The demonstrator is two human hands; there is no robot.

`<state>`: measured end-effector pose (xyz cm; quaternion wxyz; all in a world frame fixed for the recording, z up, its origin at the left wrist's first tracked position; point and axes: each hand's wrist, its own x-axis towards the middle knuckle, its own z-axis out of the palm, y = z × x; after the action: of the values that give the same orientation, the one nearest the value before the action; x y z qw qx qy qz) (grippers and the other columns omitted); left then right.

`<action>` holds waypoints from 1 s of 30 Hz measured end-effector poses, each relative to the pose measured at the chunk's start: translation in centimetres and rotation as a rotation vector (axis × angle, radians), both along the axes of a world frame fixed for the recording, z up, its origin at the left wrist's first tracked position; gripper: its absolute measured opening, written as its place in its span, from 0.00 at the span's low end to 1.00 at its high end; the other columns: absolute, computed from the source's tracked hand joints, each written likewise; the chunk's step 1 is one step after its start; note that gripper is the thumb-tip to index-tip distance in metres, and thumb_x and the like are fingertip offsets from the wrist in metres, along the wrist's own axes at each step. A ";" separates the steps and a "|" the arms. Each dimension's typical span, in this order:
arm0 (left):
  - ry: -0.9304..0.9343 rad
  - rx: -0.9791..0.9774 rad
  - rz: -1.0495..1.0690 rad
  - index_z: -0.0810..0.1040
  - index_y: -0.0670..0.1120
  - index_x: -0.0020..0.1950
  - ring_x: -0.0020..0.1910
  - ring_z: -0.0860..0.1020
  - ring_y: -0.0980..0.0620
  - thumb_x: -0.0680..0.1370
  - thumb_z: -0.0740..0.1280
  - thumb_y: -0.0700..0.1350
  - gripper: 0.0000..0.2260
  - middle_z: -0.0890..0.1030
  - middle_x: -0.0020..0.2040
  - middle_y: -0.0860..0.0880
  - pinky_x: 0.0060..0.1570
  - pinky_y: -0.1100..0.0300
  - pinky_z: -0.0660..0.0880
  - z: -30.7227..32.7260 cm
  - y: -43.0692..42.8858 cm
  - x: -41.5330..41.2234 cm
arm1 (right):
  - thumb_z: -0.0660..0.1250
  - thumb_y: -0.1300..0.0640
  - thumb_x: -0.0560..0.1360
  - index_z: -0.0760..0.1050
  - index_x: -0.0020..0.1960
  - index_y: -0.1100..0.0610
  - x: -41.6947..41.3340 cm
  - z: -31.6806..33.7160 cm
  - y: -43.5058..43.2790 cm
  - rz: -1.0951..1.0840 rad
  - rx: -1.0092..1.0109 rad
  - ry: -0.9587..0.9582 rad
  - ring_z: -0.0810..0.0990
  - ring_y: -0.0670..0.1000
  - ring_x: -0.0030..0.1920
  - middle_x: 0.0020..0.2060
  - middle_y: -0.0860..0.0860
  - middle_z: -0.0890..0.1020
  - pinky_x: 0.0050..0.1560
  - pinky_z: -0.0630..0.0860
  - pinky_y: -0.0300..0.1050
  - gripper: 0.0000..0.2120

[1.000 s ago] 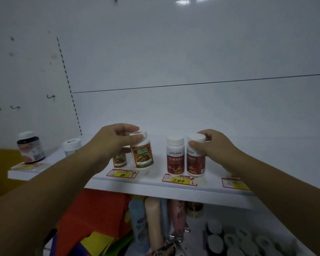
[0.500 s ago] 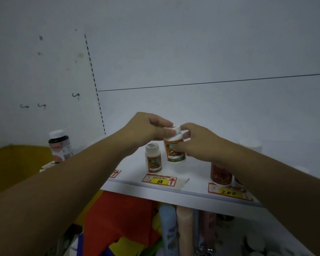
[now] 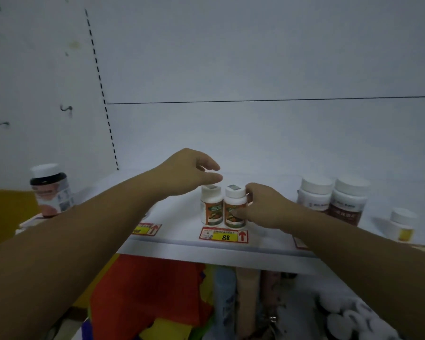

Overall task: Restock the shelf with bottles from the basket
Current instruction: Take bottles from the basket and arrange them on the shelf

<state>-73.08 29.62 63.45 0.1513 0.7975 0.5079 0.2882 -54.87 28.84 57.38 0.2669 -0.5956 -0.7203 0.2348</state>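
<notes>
White-capped orange-label bottle (image 3: 234, 212), upright, nr shelf (image 3: 182, 244) front edge behind 88 tag (image 3: 223, 235), tight beside its twin bottle (image 3: 211, 209). Right hand (image 3: 265, 209): grip closed round it, thumb on label. Left hand (image 3: 187, 173): grip loose, holding nothing, just above the twin; nearer hand for that one.

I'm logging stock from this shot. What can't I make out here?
Head view:
- Left orange bottle, right orange bottle: label text blurred.
- Left price tag: partly covered by left forearm.
- Right price tag: mostly behind right arm.
- Goods under the shelf: blurred, cut by bottom edge.
</notes>
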 end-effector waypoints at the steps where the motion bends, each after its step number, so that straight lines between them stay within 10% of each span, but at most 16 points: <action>1: 0.022 0.024 -0.014 0.79 0.51 0.58 0.50 0.75 0.57 0.75 0.68 0.50 0.13 0.79 0.58 0.52 0.40 0.69 0.68 0.0 0.2 0.1 | 0.71 0.53 0.72 0.69 0.54 0.51 0.0 -0.3 0.0 -0.007 0.006 -0.015 0.74 0.48 0.47 0.58 0.52 0.78 0.40 0.71 0.35 0.15; 6: 0.063 0.059 -0.089 0.75 0.50 0.63 0.53 0.73 0.55 0.77 0.64 0.52 0.16 0.76 0.63 0.50 0.48 0.63 0.68 0.1 1.3 0.9 | 0.67 0.46 0.73 0.60 0.71 0.54 -0.1 -1.2 -1.0 -0.037 0.060 -0.015 0.71 0.48 0.62 0.71 0.52 0.68 0.57 0.71 0.42 0.31; 12: 0.337 -0.036 -0.086 0.60 0.52 0.74 0.74 0.60 0.48 0.77 0.54 0.61 0.27 0.60 0.77 0.50 0.67 0.53 0.61 1.7 0.2 2.4 | 0.56 0.37 0.75 0.37 0.76 0.53 1.4 -0.2 -3.4 -0.031 0.287 -0.433 0.38 0.52 0.76 0.77 0.52 0.40 0.74 0.44 0.51 0.41; 16: 0.690 0.144 -0.007 0.52 0.53 0.77 0.77 0.43 0.46 0.77 0.48 0.63 0.30 0.48 0.79 0.47 0.73 0.42 0.45 2.8 -1.5 4.4 | 0.54 0.39 0.77 0.41 0.76 0.56 2.9 1.5 -5.8 0.035 0.360 -0.677 0.39 0.55 0.76 0.77 0.56 0.42 0.74 0.41 0.51 0.38; 22: 0.553 0.079 -0.073 0.51 0.54 0.77 0.77 0.43 0.50 0.76 0.49 0.65 0.31 0.49 0.79 0.49 0.74 0.48 0.45 0.8 -5.7 8.5 | 0.56 0.45 0.78 0.44 0.76 0.58 8.0 0.5 -12.5 0.230 0.444 -0.734 0.44 0.53 0.77 0.77 0.56 0.47 0.73 0.43 0.47 0.35; 26: 0.677 0.205 -0.110 0.57 0.53 0.75 0.75 0.58 0.49 0.77 0.52 0.63 0.29 0.60 0.77 0.48 0.72 0.51 0.57 -1.2 -9.4 13.3 | 0.59 0.50 0.78 0.52 0.76 0.59 12.8 -3.0 -17.7 0.421 0.422 -0.880 0.52 0.54 0.76 0.76 0.56 0.56 0.74 0.52 0.51 0.31; 30: 0.570 0.298 -0.218 0.70 0.52 0.66 0.50 0.74 0.51 0.78 0.57 0.59 0.20 0.76 0.56 0.52 0.49 0.57 0.70 -3.8 -13.9 18.3 | 0.59 0.51 0.78 0.59 0.73 0.57 18.6 -7.2 -21.3 0.334 0.221 -0.826 0.63 0.56 0.71 0.72 0.56 0.65 0.70 0.62 0.53 0.26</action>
<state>-54.81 15.72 59.67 -0.0851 0.9090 0.3939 0.1066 -36.27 7.50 50.16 -0.0222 -0.4832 -0.8731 -0.0606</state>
